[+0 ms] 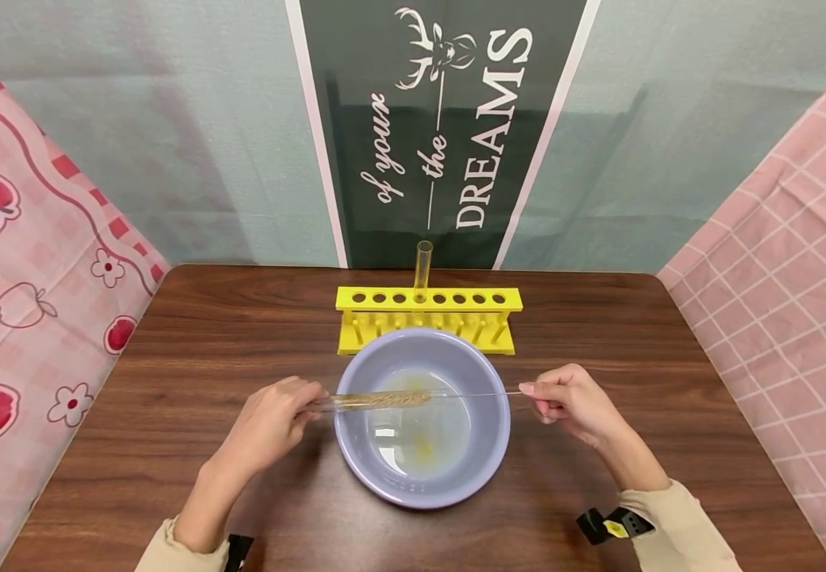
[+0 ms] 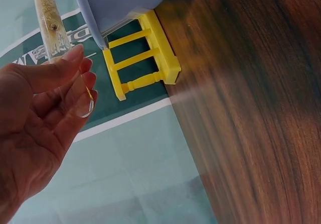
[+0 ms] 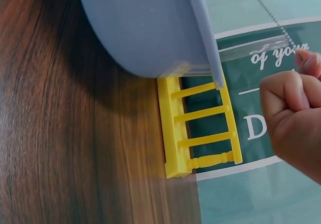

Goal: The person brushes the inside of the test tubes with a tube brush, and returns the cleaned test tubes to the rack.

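Head view: the left hand [image 1: 270, 417] grips the rounded closed end of a clear test tube [image 1: 345, 403], and the right hand [image 1: 577, 401] pinches the thin twisted-wire handle of a tan-bristled brush [image 1: 406, 399] between thumb and fingers. The bristles lie inside the tube, which is held nearly level, its mouth toward the right hand. Both are above a round lavender basin [image 1: 503, 445] containing cloudy liquid with yellowish patches. Just behind the basin stands a yellow test-tube rack [image 1: 459, 308], one amber-tinted clear tube [image 1: 423, 266] upright in it, on a dark brown wood-grain table [image 1: 241, 334].
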A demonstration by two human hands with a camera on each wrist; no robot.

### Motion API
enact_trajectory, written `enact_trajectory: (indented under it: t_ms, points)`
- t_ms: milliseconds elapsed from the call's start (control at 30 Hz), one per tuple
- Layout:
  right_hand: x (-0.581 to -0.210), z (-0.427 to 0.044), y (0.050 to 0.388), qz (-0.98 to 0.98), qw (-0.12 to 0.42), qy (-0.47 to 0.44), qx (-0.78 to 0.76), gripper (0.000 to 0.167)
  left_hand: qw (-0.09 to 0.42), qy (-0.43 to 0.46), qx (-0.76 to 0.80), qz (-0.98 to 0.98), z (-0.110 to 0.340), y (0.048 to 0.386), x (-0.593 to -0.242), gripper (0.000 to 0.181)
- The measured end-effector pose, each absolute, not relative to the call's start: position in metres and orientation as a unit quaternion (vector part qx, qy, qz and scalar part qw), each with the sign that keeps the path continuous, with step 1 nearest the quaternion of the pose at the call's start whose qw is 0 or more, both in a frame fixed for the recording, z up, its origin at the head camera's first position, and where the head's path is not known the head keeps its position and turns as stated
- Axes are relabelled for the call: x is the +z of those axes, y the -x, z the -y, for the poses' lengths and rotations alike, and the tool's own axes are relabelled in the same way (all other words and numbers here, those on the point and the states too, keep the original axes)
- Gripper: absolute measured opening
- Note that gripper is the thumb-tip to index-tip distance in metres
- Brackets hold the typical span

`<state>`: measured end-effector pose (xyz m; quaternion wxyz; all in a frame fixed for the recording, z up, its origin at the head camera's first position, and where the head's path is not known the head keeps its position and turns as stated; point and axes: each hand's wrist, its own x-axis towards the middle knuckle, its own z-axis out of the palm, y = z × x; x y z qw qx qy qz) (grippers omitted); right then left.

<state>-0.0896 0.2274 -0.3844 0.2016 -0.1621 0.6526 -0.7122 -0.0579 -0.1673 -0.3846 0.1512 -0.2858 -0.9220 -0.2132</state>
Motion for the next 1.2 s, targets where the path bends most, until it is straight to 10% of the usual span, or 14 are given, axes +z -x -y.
enact_trajectory:
  t_ms: [1200]
  points:
    - [-0.385,-0.219,0.080,-0.721,0.166,0.126,-0.661,0.029,0.152,0.269,-0.077,0.948,0.158,0.055,-0.380,0.023]
